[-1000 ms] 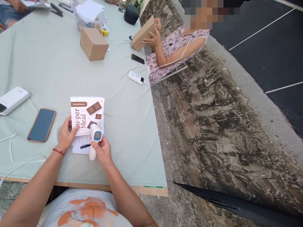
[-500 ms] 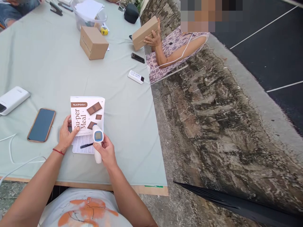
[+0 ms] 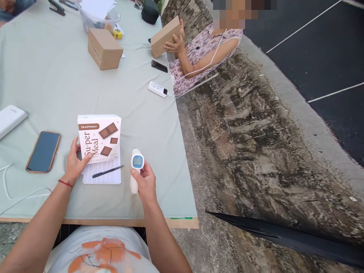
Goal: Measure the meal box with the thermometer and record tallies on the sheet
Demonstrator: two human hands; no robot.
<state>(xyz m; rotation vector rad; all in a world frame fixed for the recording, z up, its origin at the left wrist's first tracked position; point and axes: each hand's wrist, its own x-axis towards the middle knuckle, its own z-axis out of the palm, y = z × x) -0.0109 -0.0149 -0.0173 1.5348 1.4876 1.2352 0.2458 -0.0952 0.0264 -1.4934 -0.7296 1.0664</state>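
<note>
My left hand (image 3: 76, 161) grips the lower left edge of a white box (image 3: 99, 138) printed "NutriMotion Su-per Meal" with brown chocolate pieces on it. The thumb lies on its front and the other fingers are partly hidden along its side. Below the box, printed paper (image 3: 109, 176) lies on the table with a black pen (image 3: 108, 171) across it. My right hand (image 3: 147, 182) is closed round the handle of a white infrared thermometer (image 3: 137, 163) with a blue-framed screen. The thermometer is upright, to the right of the paper and apart from the box.
A smartphone (image 3: 43, 151) and a white power bank (image 3: 11, 120) lie at left. Farther back are a cardboard box (image 3: 105, 49), a clear tub (image 3: 85, 23), a yellow tape measure (image 3: 117, 34) and two small devices. Across the table (image 3: 51, 83), a person holds another cardboard box (image 3: 165, 38).
My right hand has moved the thermometer rightward, away from the front of the box, uncovering the pen and paper. My left hand still grips the box. The whole view has shifted slightly.
</note>
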